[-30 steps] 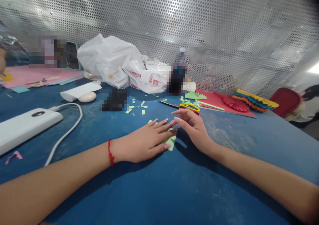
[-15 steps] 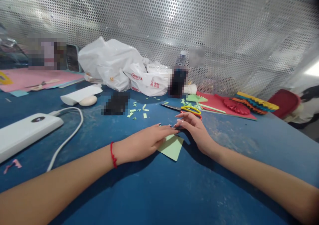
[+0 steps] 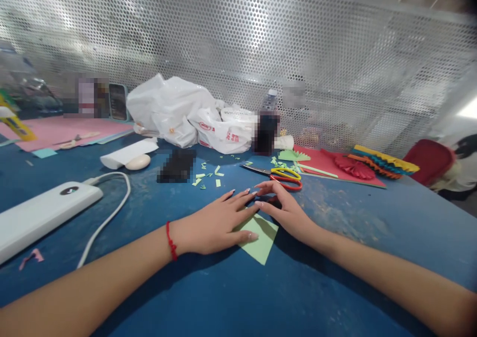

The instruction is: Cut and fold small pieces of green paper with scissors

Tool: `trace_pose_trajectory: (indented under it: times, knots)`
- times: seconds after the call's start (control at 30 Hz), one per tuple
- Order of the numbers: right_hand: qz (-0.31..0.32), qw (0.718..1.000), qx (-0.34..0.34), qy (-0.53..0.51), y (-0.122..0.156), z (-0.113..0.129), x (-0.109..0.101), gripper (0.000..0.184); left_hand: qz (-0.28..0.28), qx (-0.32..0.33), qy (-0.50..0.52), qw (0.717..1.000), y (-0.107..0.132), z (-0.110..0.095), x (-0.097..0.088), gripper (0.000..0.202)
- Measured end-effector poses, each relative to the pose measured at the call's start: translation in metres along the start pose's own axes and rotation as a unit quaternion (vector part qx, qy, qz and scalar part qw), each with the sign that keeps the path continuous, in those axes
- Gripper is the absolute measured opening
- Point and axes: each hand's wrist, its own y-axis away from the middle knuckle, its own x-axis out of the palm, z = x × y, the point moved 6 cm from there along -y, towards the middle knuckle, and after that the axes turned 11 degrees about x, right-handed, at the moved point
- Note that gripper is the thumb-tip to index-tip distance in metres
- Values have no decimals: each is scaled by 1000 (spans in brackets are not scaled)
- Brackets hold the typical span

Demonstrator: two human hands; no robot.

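A light green piece of paper (image 3: 263, 237) lies flat on the blue table, its upper part covered by fingers. My left hand (image 3: 214, 223), with a red string bracelet at the wrist, rests spread on the paper's left side. My right hand (image 3: 288, 212) arches over the paper's upper right edge, fingers bent and apart. Its fingertips meet the left hand's fingertips, and no object shows between them. Just beyond the right hand lie scissors (image 3: 274, 172) with yellow and red handles. Small green paper scraps (image 3: 218, 183) are scattered past the left fingers.
White plastic bags (image 3: 171, 111) and a bottle (image 3: 271, 101) stand at the back. To the left are a white power bank (image 3: 48, 212) with its cable and pink paper (image 3: 74, 128). Red paper (image 3: 316, 153), a red folded fan (image 3: 354, 166) and pleated strips (image 3: 385, 159) lie back right.
My left fingers have spread and the thumb now lies on the green paper. The right hand has shifted slightly nearer me, uncovering the red scissor handle. The view has tilted a little upward.
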Motion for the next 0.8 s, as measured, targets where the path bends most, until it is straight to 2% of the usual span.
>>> trace_pose_trajectory:
  times: [0.1,0.17,0.37,0.47,0.53,0.6,0.73,0.8]
  knots:
    - [-9,1000,9,-2,0,0,-1,27,19,1,-1,1000,-2,2,1,57]
    - [-20,1000,12,-2,-1,-1,-2,26,5,10,1,1000,-4,2,-3,54]
    - [-20,1000,-3,14,-3,0,-1,19,-90,50,100,990,-7,0,-15,52]
    - [-19,1000,-6,9,-3,2,-2,19,-149,20,142,978,-5,6,-19,54]
    - [-6,1000,-7,-19,-3,2,-1,25,-180,-12,172,968,-6,11,-20,53]
    - [7,997,0,-74,-4,-1,0,34,-197,-18,211,957,-11,12,-21,51]
    - [-19,979,32,-198,-8,-9,-7,40,-209,58,236,947,-29,5,-21,51]
    - [-41,972,46,-228,-8,-11,-11,41,-216,68,216,950,-33,7,-20,55]
